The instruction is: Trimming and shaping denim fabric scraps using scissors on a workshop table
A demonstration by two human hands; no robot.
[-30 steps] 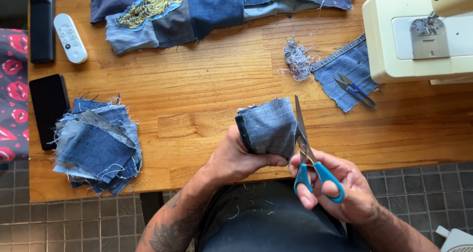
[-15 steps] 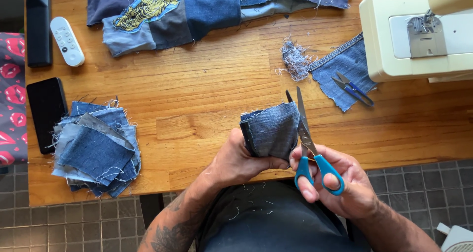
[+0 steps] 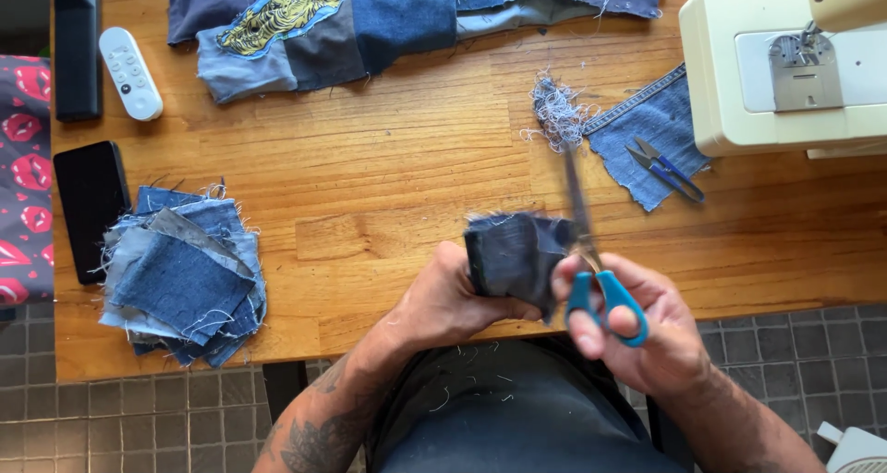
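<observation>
Counted on and about the wooden table [image 3: 388, 187]

Two hands, two scissors, one sewing machine [image 3: 785, 66], one white remote [image 3: 130, 72], one black phone [image 3: 90, 205], one stack of denim squares [image 3: 185, 279], one patchwork panel [image 3: 388, 20].

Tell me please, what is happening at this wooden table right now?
A person sits at the wooden table and trims a folded dark blue denim patch. The left hand grips the patch, and the right hand works blue-handled scissors along its right edge. A stack of cut denim squares lies at the left. A patchwork denim panel and a cream sewing machine sit further back.
</observation>
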